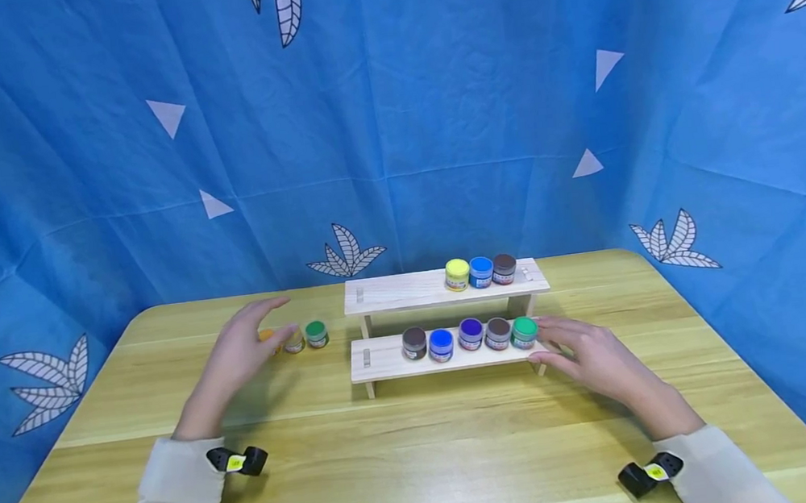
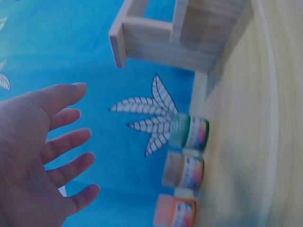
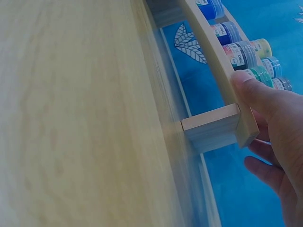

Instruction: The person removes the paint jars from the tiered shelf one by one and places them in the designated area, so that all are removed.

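Note:
My left hand [image 1: 241,350] hovers at the left over three small paint jars on the table, its fingers spread and holding nothing. These are an orange jar [image 2: 176,211], a tan jar [image 2: 184,170] and a green-lidded jar [image 1: 317,334]. On the lower wooden shelf [image 1: 384,358] stands a row of several paint jars, with a green one [image 1: 524,332] at its right end. My right hand [image 1: 595,353] is at that end, fingertips beside the green jar and thumb at the shelf's front edge. In the right wrist view, the other fingers sit beyond the shelf, partly hidden.
Behind and above stands the upper shelf [image 1: 399,291] with a yellow jar [image 1: 457,275], a blue jar [image 1: 481,272] and a dark brown jar [image 1: 503,269]. A blue patterned curtain [image 1: 376,124] hangs behind the wooden table [image 1: 408,453].

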Motion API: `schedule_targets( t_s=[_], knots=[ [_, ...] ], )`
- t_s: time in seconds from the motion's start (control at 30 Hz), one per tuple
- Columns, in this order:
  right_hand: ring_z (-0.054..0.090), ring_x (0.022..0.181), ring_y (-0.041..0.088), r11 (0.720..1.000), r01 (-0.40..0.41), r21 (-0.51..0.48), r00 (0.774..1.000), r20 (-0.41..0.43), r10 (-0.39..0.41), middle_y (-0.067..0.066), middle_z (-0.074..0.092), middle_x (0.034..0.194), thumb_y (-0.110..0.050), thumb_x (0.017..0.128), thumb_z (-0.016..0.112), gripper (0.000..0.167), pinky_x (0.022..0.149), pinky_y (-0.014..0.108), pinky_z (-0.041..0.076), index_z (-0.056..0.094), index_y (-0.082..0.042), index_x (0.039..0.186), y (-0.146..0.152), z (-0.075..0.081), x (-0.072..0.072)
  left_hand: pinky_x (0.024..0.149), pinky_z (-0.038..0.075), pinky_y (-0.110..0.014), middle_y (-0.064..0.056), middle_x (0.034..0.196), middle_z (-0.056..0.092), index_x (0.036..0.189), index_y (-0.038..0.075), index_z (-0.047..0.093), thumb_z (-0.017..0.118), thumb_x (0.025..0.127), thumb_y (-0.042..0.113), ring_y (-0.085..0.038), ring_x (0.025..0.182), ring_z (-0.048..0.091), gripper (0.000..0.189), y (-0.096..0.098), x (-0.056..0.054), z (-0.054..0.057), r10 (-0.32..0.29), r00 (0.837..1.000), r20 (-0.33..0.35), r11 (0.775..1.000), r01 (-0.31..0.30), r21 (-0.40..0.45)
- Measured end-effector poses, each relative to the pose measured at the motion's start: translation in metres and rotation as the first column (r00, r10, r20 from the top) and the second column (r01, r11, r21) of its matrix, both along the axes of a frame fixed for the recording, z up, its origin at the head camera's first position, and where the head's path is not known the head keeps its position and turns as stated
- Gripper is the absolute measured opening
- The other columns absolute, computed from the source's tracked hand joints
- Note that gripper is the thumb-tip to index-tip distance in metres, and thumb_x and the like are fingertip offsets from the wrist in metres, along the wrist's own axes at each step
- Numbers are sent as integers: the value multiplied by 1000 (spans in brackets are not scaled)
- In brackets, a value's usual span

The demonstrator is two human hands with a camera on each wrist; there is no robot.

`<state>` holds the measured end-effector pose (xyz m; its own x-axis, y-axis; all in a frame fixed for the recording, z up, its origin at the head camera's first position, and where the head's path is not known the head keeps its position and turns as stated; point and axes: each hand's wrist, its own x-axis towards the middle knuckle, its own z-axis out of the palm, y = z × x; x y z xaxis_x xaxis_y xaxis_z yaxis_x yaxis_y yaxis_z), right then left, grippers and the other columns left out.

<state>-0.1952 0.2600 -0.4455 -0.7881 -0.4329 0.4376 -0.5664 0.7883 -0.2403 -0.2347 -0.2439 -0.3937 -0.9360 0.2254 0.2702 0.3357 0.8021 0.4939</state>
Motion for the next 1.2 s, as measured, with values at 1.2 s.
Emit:
schedule_targets(
  t_s=[1.2],
  knots=[
    [63,111,36,999,34,16,999,25,-34,14,66,122,-39,86,74,48,90,53,51,70,-4,119,-3,0,1,110,34,-49,-2,140,54,140,20,55,61,95,45,-26,134,43,52,151,-24,41,-273,962,-33,959,269,-92]
  ],
)
